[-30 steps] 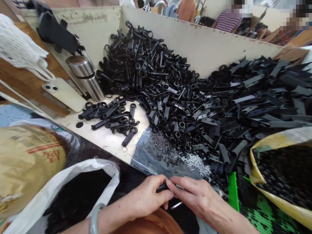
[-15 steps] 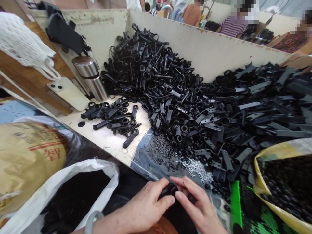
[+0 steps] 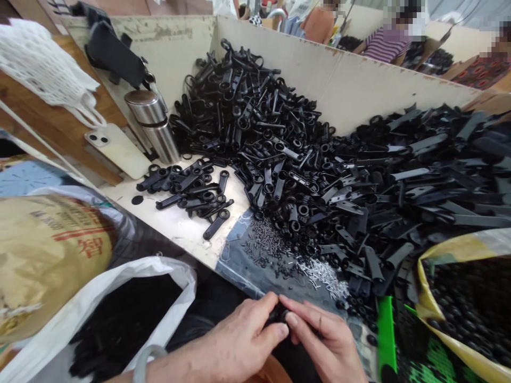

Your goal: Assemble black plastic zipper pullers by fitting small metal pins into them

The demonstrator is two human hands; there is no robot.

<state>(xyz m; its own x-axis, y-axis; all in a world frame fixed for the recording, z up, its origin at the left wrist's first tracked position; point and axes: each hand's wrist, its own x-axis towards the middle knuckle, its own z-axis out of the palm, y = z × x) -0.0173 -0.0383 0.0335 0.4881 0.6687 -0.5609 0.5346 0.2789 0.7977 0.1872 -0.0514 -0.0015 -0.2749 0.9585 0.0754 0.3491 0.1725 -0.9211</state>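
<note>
My left hand (image 3: 249,335) is closed around a small black plastic part (image 3: 276,315), mostly hidden by the fingers. From the other side, my right hand (image 3: 319,335) pinches the same part with thumb and forefinger. Both hands are over my lap at the table's front edge. Just beyond them, silver pins (image 3: 325,277) and small dark screws (image 3: 266,238) lie on a blue-grey cloth (image 3: 235,260). Behind these rises a large heap of black lever-like parts (image 3: 255,117), with flat black strips (image 3: 415,175) piled to the right.
A smaller group of black parts (image 3: 191,186) lies left, by a steel flask (image 3: 155,127) and a phone (image 3: 117,151). Open sacks stand at left (image 3: 181,282) and right (image 3: 425,276), the right one holding black rings. A green plastic piece (image 3: 386,335) stands beside it. People sit beyond the partition (image 3: 339,69).
My right fingers have closed in over the black part, so less of it shows. My left hand still grips it. The view has shifted slightly.
</note>
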